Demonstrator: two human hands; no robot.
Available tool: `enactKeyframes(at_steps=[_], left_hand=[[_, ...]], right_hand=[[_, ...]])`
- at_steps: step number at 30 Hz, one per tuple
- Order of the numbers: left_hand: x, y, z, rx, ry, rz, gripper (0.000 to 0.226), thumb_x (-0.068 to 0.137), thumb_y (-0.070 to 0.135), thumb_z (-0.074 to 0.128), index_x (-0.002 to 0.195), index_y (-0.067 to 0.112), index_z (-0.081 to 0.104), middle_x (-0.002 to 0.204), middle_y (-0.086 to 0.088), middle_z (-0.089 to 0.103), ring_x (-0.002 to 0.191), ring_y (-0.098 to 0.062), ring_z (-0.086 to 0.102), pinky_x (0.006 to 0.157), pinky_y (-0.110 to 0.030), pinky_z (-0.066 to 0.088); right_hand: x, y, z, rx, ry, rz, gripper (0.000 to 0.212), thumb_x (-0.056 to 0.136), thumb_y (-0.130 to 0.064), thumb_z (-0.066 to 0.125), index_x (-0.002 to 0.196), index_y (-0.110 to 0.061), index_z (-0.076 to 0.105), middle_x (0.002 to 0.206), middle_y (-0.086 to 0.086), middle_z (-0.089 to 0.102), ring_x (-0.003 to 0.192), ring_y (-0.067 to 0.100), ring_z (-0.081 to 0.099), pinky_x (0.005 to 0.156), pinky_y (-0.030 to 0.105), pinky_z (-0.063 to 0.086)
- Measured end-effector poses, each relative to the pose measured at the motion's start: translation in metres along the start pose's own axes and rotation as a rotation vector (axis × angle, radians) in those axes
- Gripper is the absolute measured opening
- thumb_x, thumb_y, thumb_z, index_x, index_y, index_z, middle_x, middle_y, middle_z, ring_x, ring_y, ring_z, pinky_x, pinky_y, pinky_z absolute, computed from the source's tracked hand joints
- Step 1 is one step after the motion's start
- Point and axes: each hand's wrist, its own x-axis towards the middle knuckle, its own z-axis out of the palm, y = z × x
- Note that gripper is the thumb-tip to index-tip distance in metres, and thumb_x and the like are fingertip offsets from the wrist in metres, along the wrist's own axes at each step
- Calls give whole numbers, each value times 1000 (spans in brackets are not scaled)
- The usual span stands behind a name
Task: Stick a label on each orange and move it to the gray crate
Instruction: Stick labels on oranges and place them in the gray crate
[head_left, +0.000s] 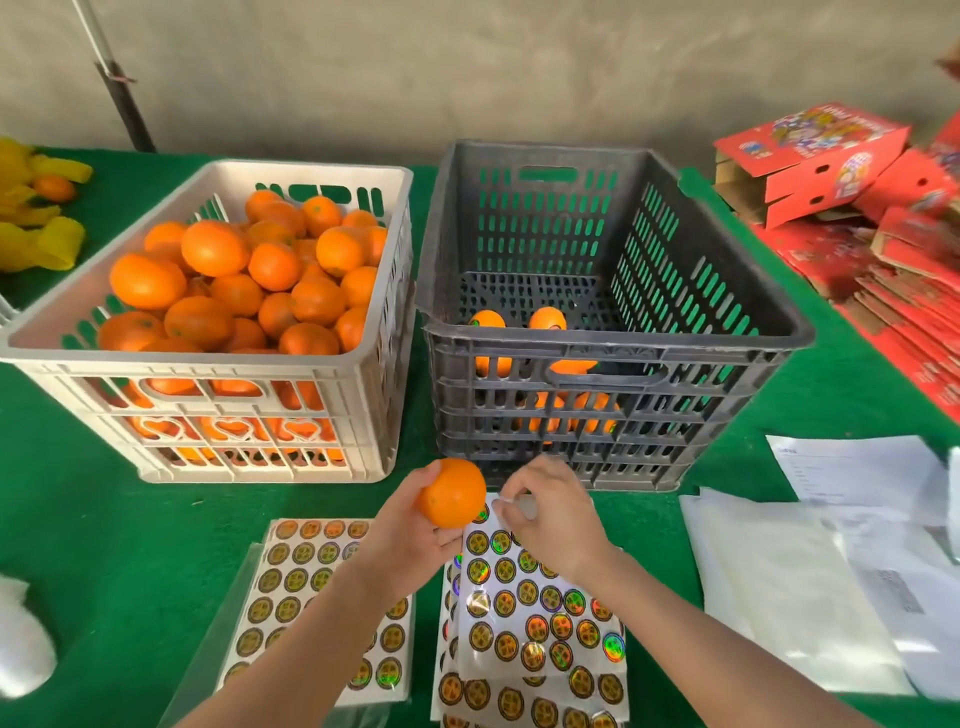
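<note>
Gray crate (613, 358): the near wall hides most of the oranges (548, 318) inside; count not determinable.

Right label sheet (535, 623): top corner hidden by the orange (452, 493) in the left hand (410, 535); bottom cut off by the frame edge; print too small to read.

Right hand (550, 519): pinches a white scrap (506, 500); label or backing not determinable.

Red cartons (810, 156): blurred, cut off at the right edge.
</note>
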Motion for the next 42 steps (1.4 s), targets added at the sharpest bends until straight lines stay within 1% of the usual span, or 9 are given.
enactKeyframes(at_steps=[5,10,15,17,23,25,31,38,42], left_hand=[[-2,3,5,-120,22,-43,69,69,40,67,131,20,45,119,-18,57,103,-31,61,80,-40,48],[-4,6,7,-128,36,-50,69,72,40,64,132,14,42,119,-19,55,108,-32,56,89,-42,44],[-3,7,3,-116,24,-63,73,73,42,63,136,13,37,133,-22,52,122,-36,51,107,-48,36],[-2,8,5,-65,41,-39,73,71,41,63,135,16,39,131,-22,52,118,-35,54,100,-46,40],[-3,9,8,210,194,137,91,58,43,67,139,15,36,138,-12,44,125,-28,45,115,-44,26],[-7,11,11,220,194,149,88,59,43,66,138,14,37,136,-12,44,119,-29,48,110,-45,33],[-25,30,30,-81,-66,116,80,51,14,80,124,13,46,110,-18,53,84,-30,59,76,-36,48],[-32,42,45,-11,-283,261,80,48,3,72,125,14,53,113,-14,58,95,-27,63,77,-34,53],[-38,41,51,-81,-349,335,72,49,16,90,115,18,63,106,-12,66,94,-26,65,80,-37,55]], right_hand=[[-7,-12,12,-1,85,4,15,85,-21,66,95,-11,60,96,1,56,87,18,55,71,24,39],[-15,-18,16,104,150,33,28,83,-11,68,106,-11,51,99,-3,49,85,12,50,74,26,45],[-14,-19,7,407,219,249,22,84,-3,65,79,-19,51,72,-4,55,63,2,51,60,15,42],[-10,-20,2,596,226,391,19,86,0,63,74,-14,56,69,-3,58,60,-2,52,60,10,43],[-4,-22,-14,1089,180,690,15,89,3,55,80,-5,63,65,5,63,52,12,53,52,18,44],[-3,-24,-19,1138,184,706,15,90,4,54,81,-4,63,68,8,64,53,14,53,55,22,43],[4,-42,-42,1246,161,539,18,90,0,55,77,-8,65,65,3,63,60,14,53,63,26,44],[1,-69,-65,1083,103,220,15,91,-4,57,79,-12,61,67,-4,63,66,7,59,65,19,50],[-4,-80,-68,915,117,78,15,90,-1,57,79,-12,59,62,2,58,60,10,55,63,22,49]])
